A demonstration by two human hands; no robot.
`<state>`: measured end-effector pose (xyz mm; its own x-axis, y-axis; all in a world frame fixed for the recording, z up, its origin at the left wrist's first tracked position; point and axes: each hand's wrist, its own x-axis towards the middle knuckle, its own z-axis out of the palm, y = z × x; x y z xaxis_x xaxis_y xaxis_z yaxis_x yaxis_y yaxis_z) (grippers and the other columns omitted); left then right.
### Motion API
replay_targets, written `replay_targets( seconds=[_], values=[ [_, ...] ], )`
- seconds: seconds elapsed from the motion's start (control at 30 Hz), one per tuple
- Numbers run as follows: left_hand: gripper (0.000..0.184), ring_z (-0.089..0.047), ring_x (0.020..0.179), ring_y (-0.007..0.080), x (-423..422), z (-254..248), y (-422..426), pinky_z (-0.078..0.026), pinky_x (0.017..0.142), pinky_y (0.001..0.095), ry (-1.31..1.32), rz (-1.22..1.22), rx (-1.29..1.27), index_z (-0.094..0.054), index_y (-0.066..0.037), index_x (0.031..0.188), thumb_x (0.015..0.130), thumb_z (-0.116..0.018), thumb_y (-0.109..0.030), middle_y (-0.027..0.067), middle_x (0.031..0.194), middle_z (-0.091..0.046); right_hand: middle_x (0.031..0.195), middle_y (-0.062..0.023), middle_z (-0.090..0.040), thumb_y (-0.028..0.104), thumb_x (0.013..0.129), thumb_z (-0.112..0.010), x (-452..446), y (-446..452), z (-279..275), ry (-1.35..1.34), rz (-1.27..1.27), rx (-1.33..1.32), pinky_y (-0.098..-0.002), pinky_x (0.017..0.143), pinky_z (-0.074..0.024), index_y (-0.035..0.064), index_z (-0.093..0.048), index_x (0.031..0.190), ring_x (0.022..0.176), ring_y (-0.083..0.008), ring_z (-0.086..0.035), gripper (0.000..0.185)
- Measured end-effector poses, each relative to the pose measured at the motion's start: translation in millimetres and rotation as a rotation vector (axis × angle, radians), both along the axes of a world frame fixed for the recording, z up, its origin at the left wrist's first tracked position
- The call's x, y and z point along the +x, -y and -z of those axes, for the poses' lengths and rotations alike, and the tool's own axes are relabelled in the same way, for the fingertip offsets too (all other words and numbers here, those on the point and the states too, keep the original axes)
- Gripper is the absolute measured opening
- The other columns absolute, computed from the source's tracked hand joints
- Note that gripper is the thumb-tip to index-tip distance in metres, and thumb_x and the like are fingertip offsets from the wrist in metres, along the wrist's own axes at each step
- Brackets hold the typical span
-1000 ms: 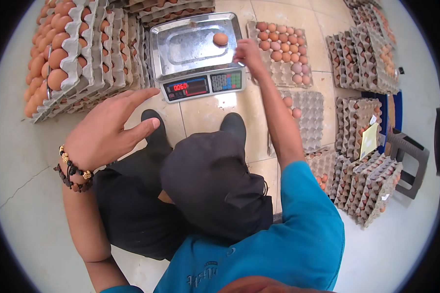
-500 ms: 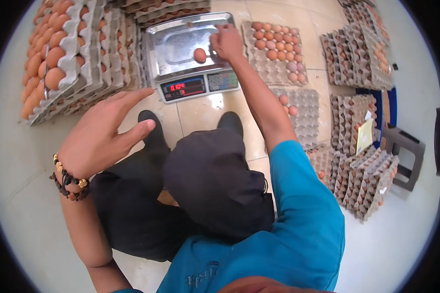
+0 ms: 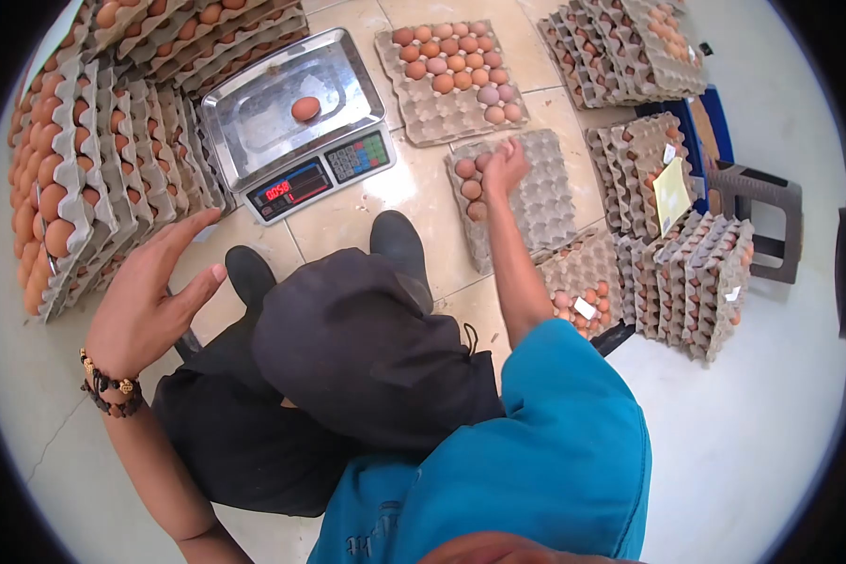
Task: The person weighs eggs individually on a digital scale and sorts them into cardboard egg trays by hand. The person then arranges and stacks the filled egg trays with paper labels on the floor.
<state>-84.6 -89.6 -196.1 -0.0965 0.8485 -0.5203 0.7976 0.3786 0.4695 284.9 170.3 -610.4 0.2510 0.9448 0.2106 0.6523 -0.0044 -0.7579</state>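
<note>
My right hand [image 3: 506, 169] is over a grey egg tray [image 3: 540, 202], its fingers curled around a brown egg [image 3: 482, 162] at the tray's left part; the fingers partly hide it. Other brown eggs [image 3: 471, 190] sit in the cups along that side. One egg [image 3: 305, 109] lies alone on the steel pan [image 3: 254, 127] of a digital scale, whose red display [image 3: 279, 191] seems to read 0.058. To the left, my left hand [image 3: 146, 305] hovers empty with thumb and fingers apart, close to stacked egg trays [image 3: 113, 179].
Beyond the scale's right side lies a partly filled tray [image 3: 423, 117]. More stacks of filled trays [image 3: 620, 52] stand at right, beside a grey plastic stool [image 3: 766, 221] and a yellow paper [image 3: 671, 195]. My boots [image 3: 399, 249] are on the tiled floor before the scale.
My right hand has moved from the scale pan to the grey tray. The display has dropped from about 0.104 to 0.058. The view has turned rightward; my left hand stays spread.
</note>
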Motion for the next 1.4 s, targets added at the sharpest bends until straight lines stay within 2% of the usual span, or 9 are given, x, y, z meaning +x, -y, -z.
replay_targets(
  seconds=[0.13,0.67,0.77,0.87,0.97,1.07,1.2,1.3,1.4],
  values=[
    [0.053,-0.054,0.131,0.0342,-1,3,-1,-0.040,0.110,0.0403,-0.010,0.032,0.027,-0.051,-0.005,0.145,0.096,-0.066,-0.020,0.0184,0.140,-0.059,0.109,-0.0215,-0.068,0.021,0.084,-0.063,39,3,-21,0.405,-0.108,0.025,-0.0483,0.094,-0.0480,0.0033,-0.065,0.121,0.103,-0.0379,-0.064,0.042],
    [0.052,-0.060,0.118,0.0385,-4,14,-2,-0.047,0.100,0.0419,-0.036,0.009,0.056,-0.054,-0.004,0.140,0.096,-0.066,-0.027,0.0211,0.127,-0.064,0.104,-0.0185,-0.075,0.033,0.080,-0.069,-18,-110,-22,0.672,-0.186,-0.386,-0.0457,0.085,-0.0558,0.0042,-0.072,0.101,0.095,-0.0348,-0.072,0.036],
    [0.053,-0.058,0.121,0.0364,-8,11,-1,-0.045,0.103,0.0412,-0.012,-0.024,0.003,-0.052,-0.007,0.144,0.096,-0.066,-0.026,0.0194,0.132,-0.062,0.099,-0.0128,-0.072,0.030,0.081,-0.067,-5,-99,-20,0.202,-0.197,-0.380,-0.0462,0.080,-0.0569,0.0047,-0.068,0.107,0.090,-0.0318,-0.070,0.037],
    [0.053,-0.061,0.109,0.0354,-5,8,1,-0.048,0.092,0.0409,-0.031,-0.054,0.025,-0.053,-0.009,0.143,0.096,-0.066,-0.029,0.0182,0.129,-0.063,0.097,-0.0097,-0.065,0.028,0.083,-0.064,-4,-88,-11,-1.183,-0.139,-0.551,-0.0435,0.074,-0.0575,0.0046,-0.061,0.117,0.087,-0.0297,-0.064,0.041],
    [0.052,-0.061,0.099,0.0335,-8,11,3,-0.050,0.084,0.0398,-0.026,-0.032,0.049,-0.054,-0.009,0.142,0.096,-0.065,-0.030,0.0174,0.128,-0.064,0.101,-0.0119,-0.058,0.024,0.086,-0.062,-29,-83,-20,-1.490,-0.226,-0.769,-0.0408,0.073,-0.0577,0.0033,-0.053,0.124,0.086,-0.0302,-0.061,0.044],
    [0.051,-0.061,0.088,0.0310,-18,32,17,-0.049,0.076,0.0387,-0.092,0.097,0.282,-0.054,-0.010,0.142,0.096,-0.066,-0.031,0.0164,0.128,-0.064,0.099,-0.0108,-0.060,0.029,0.093,-0.059,-107,-70,-42,-1.196,-0.482,-0.715,-0.0358,0.068,-0.0563,0.0050,-0.053,0.118,0.083,-0.0249,-0.064,0.035],
    [0.052,-0.063,0.102,0.0344,-14,12,12,-0.050,0.089,0.0403,-0.052,-0.032,0.099,-0.055,-0.008,0.141,0.096,-0.066,-0.032,0.0184,0.131,-0.063,0.083,-0.0106,-0.061,0.025,0.088,-0.069,-214,-38,-89,-0.352,-0.923,-0.453,-0.0375,0.076,-0.0564,0.0041,-0.060,0.110,0.078,-0.0271,-0.066,0.031],
    [0.053,-0.061,0.115,0.0370,-15,10,14,-0.048,0.098,0.0421,-0.037,-0.048,0.091,-0.054,-0.006,0.140,0.096,-0.066,-0.032,0.0198,0.132,-0.062,0.104,-0.0242,-0.062,0.030,0.081,-0.072,-259,-32,-74,0.241,-1.151,-0.035,-0.0462,0.089,-0.0548,0.0073,-0.065,0.116,0.099,-0.0419,-0.067,0.042],
    [0.053,-0.060,0.119,0.0380,-18,13,20,-0.047,0.102,0.0432,-0.037,-0.044,0.115,-0.054,-0.005,0.140,0.096,-0.065,-0.032,0.0202,0.131,-0.062,0.115,-0.0235,-0.060,0.035,0.080,-0.072,-279,-22,-77,0.451,-1.158,-0.193,-0.0495,0.090,-0.0542,0.0117,-0.067,0.123,0.104,-0.0416,-0.066,0.049]
  ],
)
